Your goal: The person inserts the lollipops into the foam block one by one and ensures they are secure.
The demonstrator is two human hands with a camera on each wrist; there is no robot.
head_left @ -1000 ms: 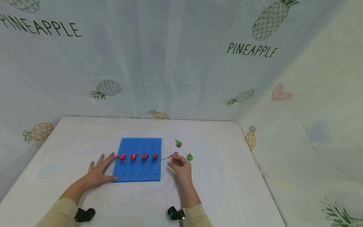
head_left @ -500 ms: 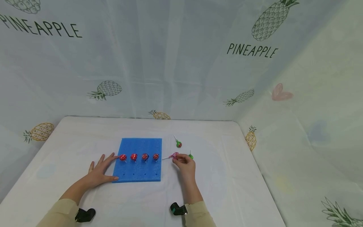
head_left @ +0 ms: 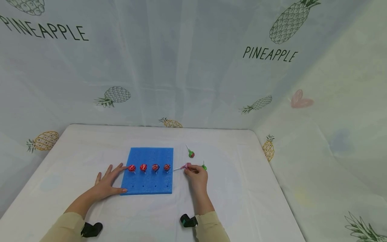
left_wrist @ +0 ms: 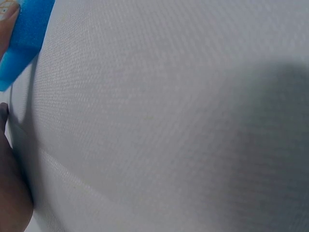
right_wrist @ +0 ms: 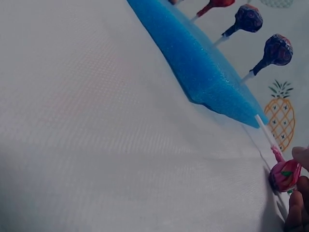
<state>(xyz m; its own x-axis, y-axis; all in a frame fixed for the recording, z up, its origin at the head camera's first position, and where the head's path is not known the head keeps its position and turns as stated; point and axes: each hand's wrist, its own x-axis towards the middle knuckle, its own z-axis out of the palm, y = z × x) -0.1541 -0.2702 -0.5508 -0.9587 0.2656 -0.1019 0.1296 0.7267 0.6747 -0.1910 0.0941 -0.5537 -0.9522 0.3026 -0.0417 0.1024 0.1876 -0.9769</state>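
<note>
A blue foam board (head_left: 151, 156) lies on the table with several wrapped lollipops standing in a row across it, the rightmost lollipop (head_left: 167, 167) among them. In front of that row runs a line of small holes. My left hand (head_left: 104, 186) rests with fingers spread at the board's left edge, thumb on its front left corner. To the right of the board, my right hand (head_left: 198, 176) pinches a pink-wrapped lollipop (right_wrist: 284, 175) by its head. Its white stick points left toward the board's right edge. In the left wrist view, only part of the hand and the board's corner show.
A green lollipop (head_left: 191, 154) lies behind the right hand. Another green lollipop (head_left: 204, 166) is partly hidden by that hand's fingers. White cloth covers the table (head_left: 242, 201), and a pineapple-print curtain (head_left: 193, 67) hangs behind and at the right.
My right hand has shifted slightly right and its fingers have closed on the pink lollipop's head, covering part of the green one beside it. The left hand stays on the board.
</note>
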